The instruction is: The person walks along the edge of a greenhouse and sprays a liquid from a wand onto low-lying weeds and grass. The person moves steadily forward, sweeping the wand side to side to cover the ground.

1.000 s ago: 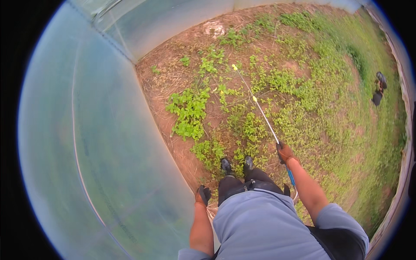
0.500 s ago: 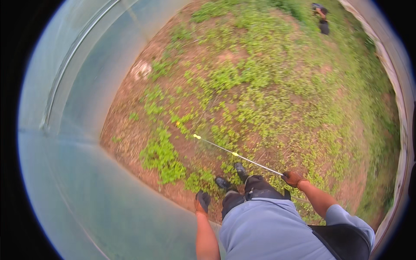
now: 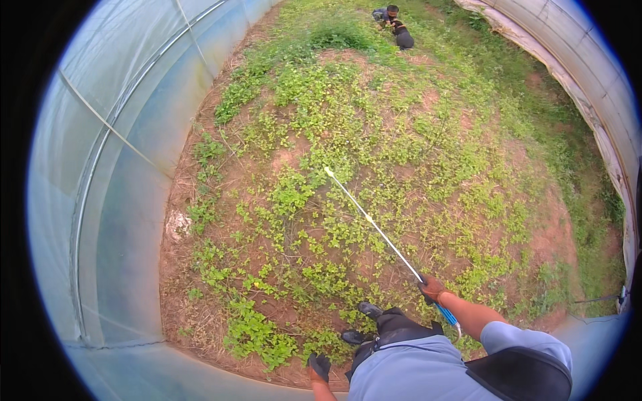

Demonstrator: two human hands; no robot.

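Observation:
A long thin metal spray wand (image 3: 391, 247) slants up and to the left from my right hand (image 3: 433, 289). That hand wears a reddish-brown and dark glove and is closed around the wand's grip end. Behind the fist, a blue handle part (image 3: 447, 314) runs under my forearm. Pale yellow fittings show partway along the wand and at its tip (image 3: 328, 171), which is over low green plants (image 3: 348, 147). My left hand (image 3: 319, 366), in a dark-palmed glove, hangs low beside my leg, thumb apart from the fingers, with nothing visible in it.
Translucent plastic sheeting (image 3: 127, 267) with metal tubes walls the left side. Another sheet wall (image 3: 602, 127) curves along the right. A person (image 3: 394, 27) is low among the plants at the far end. My dark boots (image 3: 361, 321) stand on weedy reddish soil. A pale lump (image 3: 178, 226) lies near the left wall.
The view has swung, bringing the far person toward the middle. The wand points more steeply forward, its tip farther out over the plants. My right hand keeps its hold; my left hand sits lower in view.

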